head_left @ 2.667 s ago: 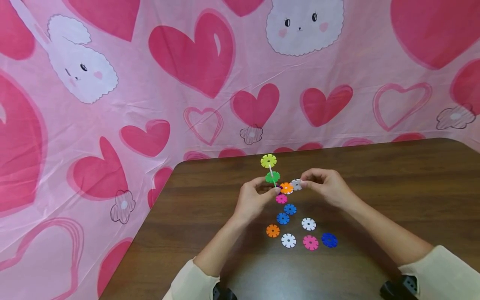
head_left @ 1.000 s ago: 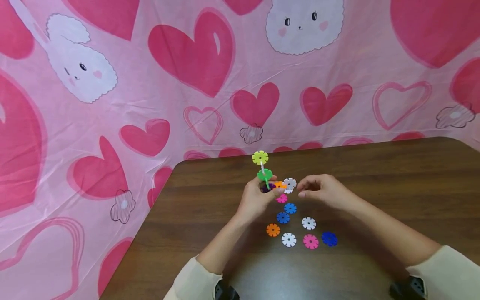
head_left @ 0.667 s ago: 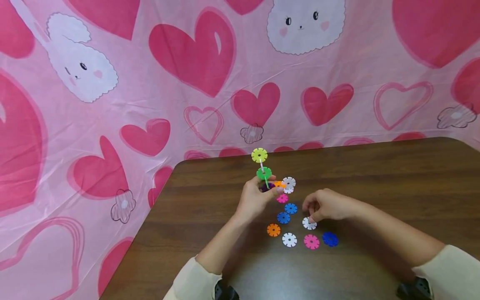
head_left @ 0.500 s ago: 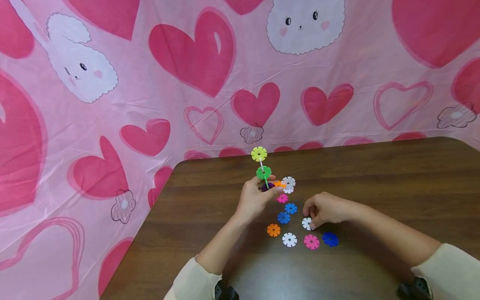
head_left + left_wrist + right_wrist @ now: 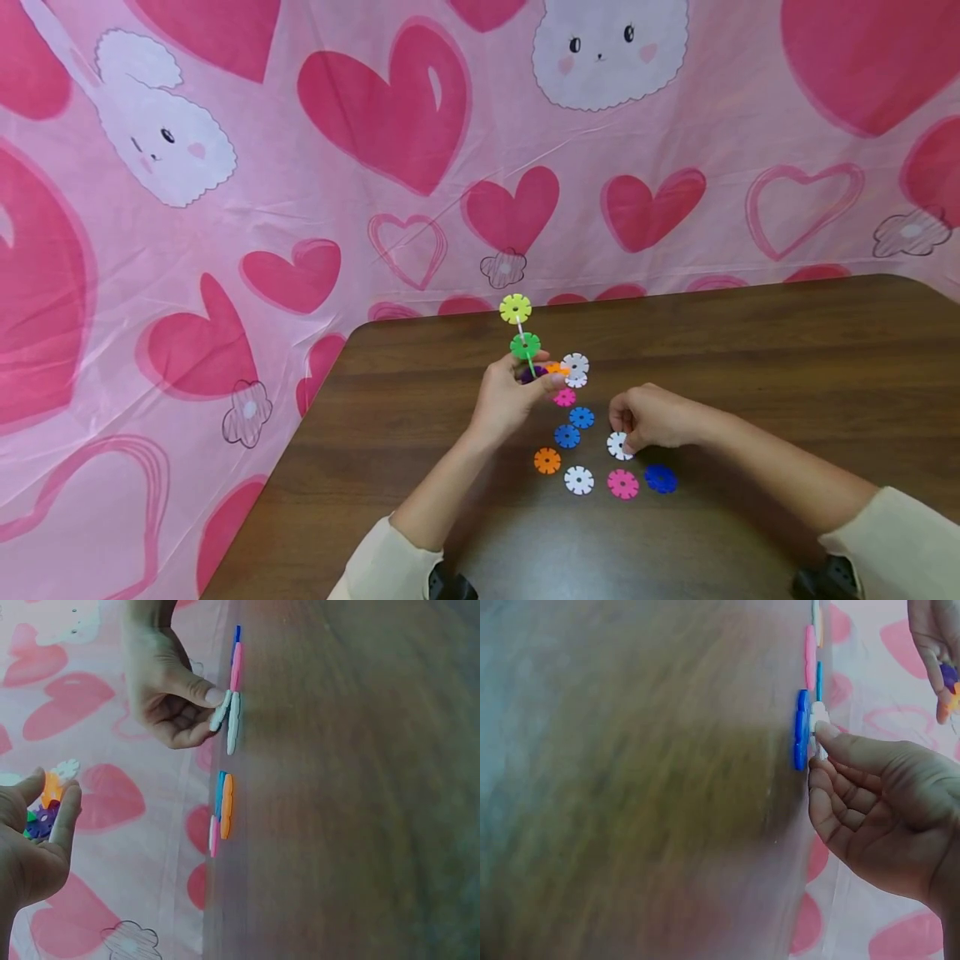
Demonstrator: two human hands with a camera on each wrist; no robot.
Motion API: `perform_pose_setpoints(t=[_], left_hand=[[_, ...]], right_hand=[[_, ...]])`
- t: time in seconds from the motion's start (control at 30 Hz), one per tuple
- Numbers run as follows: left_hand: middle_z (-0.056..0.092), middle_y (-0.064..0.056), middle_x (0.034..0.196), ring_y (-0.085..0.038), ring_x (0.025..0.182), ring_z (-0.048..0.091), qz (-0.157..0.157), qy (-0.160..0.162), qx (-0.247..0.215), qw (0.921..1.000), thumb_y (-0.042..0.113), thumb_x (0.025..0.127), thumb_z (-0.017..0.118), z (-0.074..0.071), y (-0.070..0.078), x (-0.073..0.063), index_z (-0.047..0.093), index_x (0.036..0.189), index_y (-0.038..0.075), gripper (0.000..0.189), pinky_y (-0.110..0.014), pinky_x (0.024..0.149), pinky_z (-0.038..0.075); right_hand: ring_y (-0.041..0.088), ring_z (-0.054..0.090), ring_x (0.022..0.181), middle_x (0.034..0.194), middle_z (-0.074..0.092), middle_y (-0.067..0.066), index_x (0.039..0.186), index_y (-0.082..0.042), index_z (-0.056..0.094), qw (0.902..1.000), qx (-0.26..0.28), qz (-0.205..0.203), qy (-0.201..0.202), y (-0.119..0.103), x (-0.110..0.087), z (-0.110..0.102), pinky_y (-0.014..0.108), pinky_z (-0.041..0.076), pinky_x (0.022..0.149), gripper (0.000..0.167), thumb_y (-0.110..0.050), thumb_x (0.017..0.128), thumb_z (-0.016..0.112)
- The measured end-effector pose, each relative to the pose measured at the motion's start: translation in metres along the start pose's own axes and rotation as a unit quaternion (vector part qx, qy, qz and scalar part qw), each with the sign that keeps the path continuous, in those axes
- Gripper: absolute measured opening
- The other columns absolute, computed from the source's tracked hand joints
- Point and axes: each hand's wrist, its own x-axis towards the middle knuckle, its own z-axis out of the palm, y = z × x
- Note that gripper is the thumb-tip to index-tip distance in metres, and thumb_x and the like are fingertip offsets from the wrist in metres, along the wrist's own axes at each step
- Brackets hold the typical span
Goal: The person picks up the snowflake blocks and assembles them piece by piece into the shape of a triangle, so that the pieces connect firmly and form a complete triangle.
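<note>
My left hand [image 5: 504,404] holds up a chain of notched plastic discs, gripping it near the purple disc [image 5: 43,823]. Above the fingers stand a green disc [image 5: 518,345] and a yellow disc [image 5: 508,305], linked by a pale disc seen edge-on. Toward the right the chain continues with an orange disc [image 5: 556,369] and a white disc [image 5: 69,768]. A second white shape shows just below that one in the head view; whether it is attached I cannot tell. My right hand [image 5: 663,418] pinches another white disc [image 5: 616,445] by its edge, tilted, close to the tabletop.
Loose discs lie on the brown wooden table [image 5: 787,358]: pink [image 5: 564,398], two light blue [image 5: 581,412], orange [image 5: 547,454], white [image 5: 578,474], pink [image 5: 622,477] and dark blue [image 5: 661,472]. A pink heart-print cloth [image 5: 420,167] hangs behind the table.
My right hand let go of the white disc beside the orange one, moved down toward me and took hold of a white disc from the table. My left hand shifted slightly left with the chain.
</note>
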Motion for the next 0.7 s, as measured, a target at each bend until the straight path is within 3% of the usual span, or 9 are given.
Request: perform_pose_setpoints(t=[0.23,0.37,0.53,0.7], left_hand=[[0.066,-0.021,0.093,-0.034,0.079,0.066,0.001,0.001,0.005,1.0000,0.003,0.081,0.069,0.000,0.000,0.001,0.059,0.109,-0.009,0.032,-0.035,0.074,0.054],[0.066,-0.020,0.093,-0.030,0.077,0.067,0.001,-0.001,0.012,0.9999,0.004,0.081,0.069,0.000,0.000,0.000,0.059,0.109,-0.008,0.032,-0.034,0.074,0.054],[0.066,-0.020,0.093,-0.031,0.078,0.067,0.002,-0.005,0.013,0.9999,0.004,0.081,0.069,0.000,0.000,0.000,0.059,0.109,-0.008,0.032,-0.035,0.075,0.053],[0.065,-0.020,0.095,-0.034,0.081,0.066,0.001,-0.010,0.006,0.9999,0.004,0.082,0.069,0.000,0.000,-0.001,0.059,0.109,-0.008,0.032,-0.043,0.079,0.051]], right_hand=[[0.007,0.046,0.056,0.060,0.053,-0.010,0.072,-0.013,0.064,0.9973,0.020,0.012,0.070,0.002,-0.002,-0.009,0.024,0.042,0.051,0.014,-0.006,0.074,0.075],[0.010,0.050,0.057,0.063,0.059,-0.006,0.077,-0.009,0.067,0.9884,0.046,0.040,0.139,0.000,-0.001,-0.015,0.025,0.043,0.050,0.006,-0.007,0.078,0.072],[0.020,0.058,0.060,0.068,0.063,0.006,0.085,0.001,0.067,0.9621,0.148,0.074,0.217,-0.001,0.001,-0.020,0.029,0.051,0.054,0.012,-0.011,0.083,0.069],[0.020,0.063,0.064,0.074,0.065,0.014,0.097,0.014,0.060,0.9245,0.283,0.077,0.244,-0.006,0.001,-0.023,0.033,0.055,0.062,0.027,-0.011,0.086,0.066]])
